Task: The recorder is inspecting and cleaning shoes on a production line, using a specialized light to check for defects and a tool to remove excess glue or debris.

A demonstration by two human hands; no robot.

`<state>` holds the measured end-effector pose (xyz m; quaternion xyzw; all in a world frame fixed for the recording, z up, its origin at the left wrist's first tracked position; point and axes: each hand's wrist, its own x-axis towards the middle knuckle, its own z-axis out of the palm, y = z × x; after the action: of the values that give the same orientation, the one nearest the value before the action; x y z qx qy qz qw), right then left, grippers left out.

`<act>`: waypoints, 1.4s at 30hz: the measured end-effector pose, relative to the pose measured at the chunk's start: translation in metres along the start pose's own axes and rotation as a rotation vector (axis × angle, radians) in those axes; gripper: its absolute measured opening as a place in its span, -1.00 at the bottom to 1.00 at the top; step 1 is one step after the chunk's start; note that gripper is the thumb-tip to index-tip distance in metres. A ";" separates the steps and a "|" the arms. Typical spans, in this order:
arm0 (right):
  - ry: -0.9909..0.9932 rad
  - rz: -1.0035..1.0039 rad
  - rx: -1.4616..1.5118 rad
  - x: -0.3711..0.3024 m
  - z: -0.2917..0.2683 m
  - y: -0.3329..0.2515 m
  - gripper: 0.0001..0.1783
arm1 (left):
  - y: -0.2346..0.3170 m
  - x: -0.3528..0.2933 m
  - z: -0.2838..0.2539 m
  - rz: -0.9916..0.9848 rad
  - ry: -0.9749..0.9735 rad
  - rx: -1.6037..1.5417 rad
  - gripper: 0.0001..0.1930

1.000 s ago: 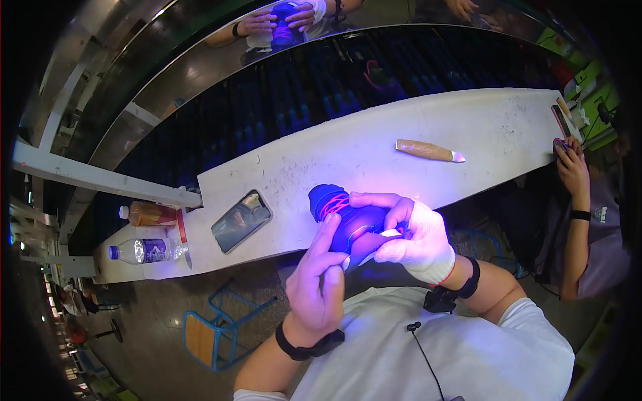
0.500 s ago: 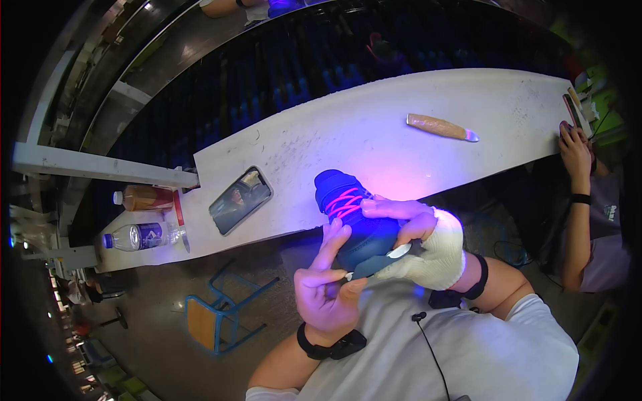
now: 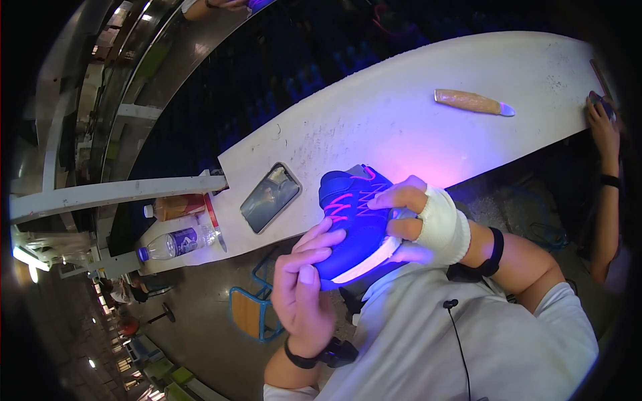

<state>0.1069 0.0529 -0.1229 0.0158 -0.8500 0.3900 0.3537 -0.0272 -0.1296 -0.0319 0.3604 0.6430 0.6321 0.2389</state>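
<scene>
A dark blue shoe with pink laces and a pale sole edge is held between my two hands, just off the near edge of the white table. Violet light falls on it. My left hand is closed on its lower left end, fingers bent over the upper and thumb near the sole. My right hand, in a white glove that leaves the fingertips bare, grips the shoe's other side near the laces and sole. Part of the shoe is hidden behind the fingers.
On the white table lie a phone and a short-bladed knife with a tan handle. Two bottles lie at left beside a white metal post. A blue-framed stool stands below. Another person's arm reaches in at far right.
The shoe has been turned and tilted, so its lit sole edge now shows. My left hand has shifted its hold along the shoe. The view has swung, moving the table things to the right.
</scene>
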 end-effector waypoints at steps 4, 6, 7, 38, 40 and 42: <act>-0.013 -0.170 0.009 -0.002 0.010 0.011 -0.56 | 0.001 0.014 -0.028 0.102 -0.291 0.300 -0.45; 0.024 -0.204 -0.003 -0.001 0.014 0.014 -0.56 | -0.005 0.013 -0.034 0.131 -0.388 0.485 -0.20; 0.047 -0.236 -0.021 -0.001 0.014 0.014 -0.56 | -0.009 0.011 -0.034 0.179 -0.374 0.464 -0.20; 0.033 -0.077 -0.042 -0.046 0.072 0.033 -0.64 | -0.008 -0.013 -0.045 -0.312 -0.289 0.919 0.02; 0.024 0.142 0.151 -0.048 0.059 0.028 -0.54 | 0.014 0.002 -0.051 -0.228 -0.358 0.779 -0.04; 0.162 0.298 0.233 -0.041 0.036 0.016 -0.37 | 0.027 0.014 -0.043 -0.074 -0.379 0.528 -0.21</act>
<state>0.1116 0.0297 -0.1751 -0.1007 -0.7608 0.5338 0.3552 -0.0647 -0.1481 0.0009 0.4974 0.7415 0.3562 0.2756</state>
